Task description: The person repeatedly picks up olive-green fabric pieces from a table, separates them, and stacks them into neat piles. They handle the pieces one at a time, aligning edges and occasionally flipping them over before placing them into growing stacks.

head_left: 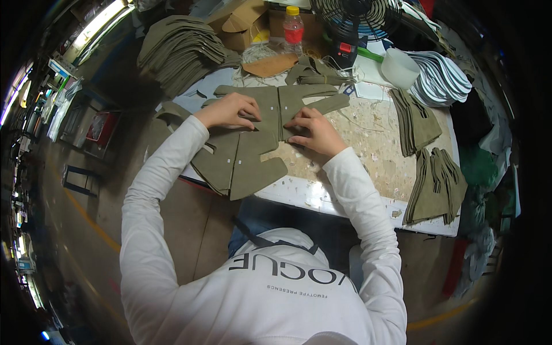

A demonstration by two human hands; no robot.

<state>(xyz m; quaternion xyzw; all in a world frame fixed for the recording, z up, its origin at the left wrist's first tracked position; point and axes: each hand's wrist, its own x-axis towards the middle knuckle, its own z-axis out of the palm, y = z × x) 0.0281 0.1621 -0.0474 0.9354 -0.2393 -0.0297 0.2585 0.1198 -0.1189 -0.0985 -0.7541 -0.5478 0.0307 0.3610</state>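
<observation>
Two joined olive-green cloth pieces lie before me: the far cloth piece has a dark seam down its middle, and the near cloth piece overhangs the table's front edge on the left. Both carry small white labels beside the seam. My left hand rests on the far piece where the two overlap, fingers bent, thumb and forefinger apart. On the right, my right hand touches the far piece's edge beside the seam with its fingertips. Its thumb is held apart, lower down. More olive cloth lies beneath the near piece.
A tall stack of olive pieces stands back left. Along the right are smaller olive stacks and white layered pieces. A bottle with red contents, a black fan and a white tub stand behind.
</observation>
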